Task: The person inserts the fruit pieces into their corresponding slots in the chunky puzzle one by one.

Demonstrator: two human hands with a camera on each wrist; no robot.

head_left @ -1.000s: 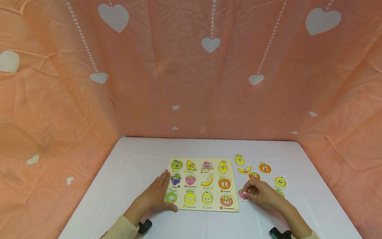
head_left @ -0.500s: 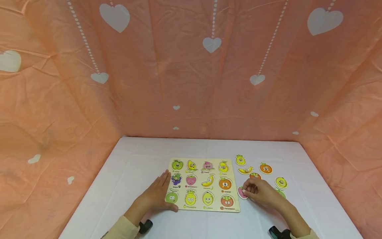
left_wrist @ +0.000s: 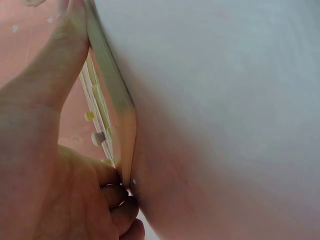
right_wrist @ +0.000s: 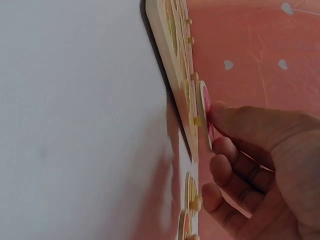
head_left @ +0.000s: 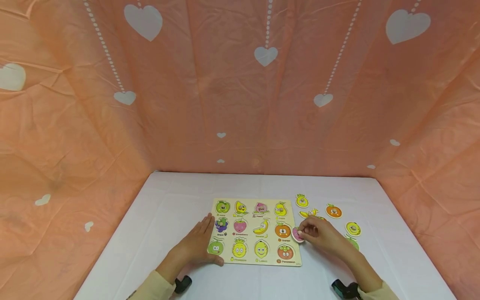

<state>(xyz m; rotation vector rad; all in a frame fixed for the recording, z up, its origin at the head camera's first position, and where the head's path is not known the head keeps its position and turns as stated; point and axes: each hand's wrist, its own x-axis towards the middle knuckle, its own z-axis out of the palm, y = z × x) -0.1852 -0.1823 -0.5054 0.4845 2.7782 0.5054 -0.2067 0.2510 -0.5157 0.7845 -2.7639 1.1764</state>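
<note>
"Left hand (head_left: 195, 243) lies along the left edge of the fruit puzzle board (head_left: 271, 239), fingers extended; the right hand (head_left: 322, 237) pinches a pink piece (head_left: 296, 236), probably the strawberry, just over the board's right edge."

"How much is done?"

"By my reading, five pieces are in: the top row (head_left: 259, 208) and the grape (head_left: 221, 225). Seven recesses (head_left: 240, 226) look bare. Among those loose at the right: pineapple (head_left: 301, 201), banana (head_left: 307, 213), orange (head_left: 333, 211), a round yellow piece (head_left: 353, 228), a green piece (head_left: 353, 242)."

"And the pink one?"

"Thin and flat, with a pale rim round its pink face."
</note>
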